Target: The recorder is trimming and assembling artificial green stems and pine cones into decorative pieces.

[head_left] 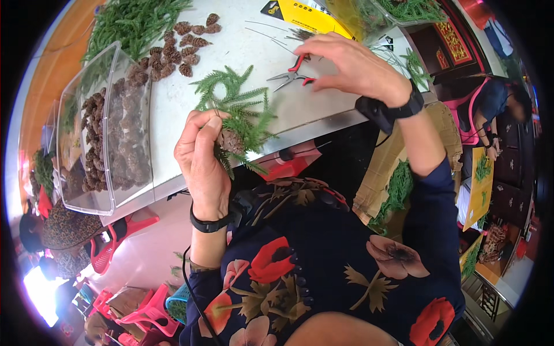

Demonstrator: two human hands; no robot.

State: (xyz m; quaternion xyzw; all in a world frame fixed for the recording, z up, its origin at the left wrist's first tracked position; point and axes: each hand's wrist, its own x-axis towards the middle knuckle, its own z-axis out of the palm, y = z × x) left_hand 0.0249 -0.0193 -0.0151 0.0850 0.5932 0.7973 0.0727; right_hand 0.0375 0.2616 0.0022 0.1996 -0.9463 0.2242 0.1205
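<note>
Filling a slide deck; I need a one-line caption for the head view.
Left hand pinching green sprigs with a pine cone, right hand at red-handled pliers.

The left hand pinches a green sprig with a brown pinecone against its stem, over the near edge of a white table. Farther right, the right hand has its thumb and fingers spread around the red handles of the pliers, whose tips point left and stand apart; how firmly they are held cannot be told. Thin wires lie just beyond, near a yellow package. On the left, a clear box contains pinecones, with loose pinecones beside its far end and a heap of greenery farther back. Right of the person, more greenery lies on brown cardboard.
</note>
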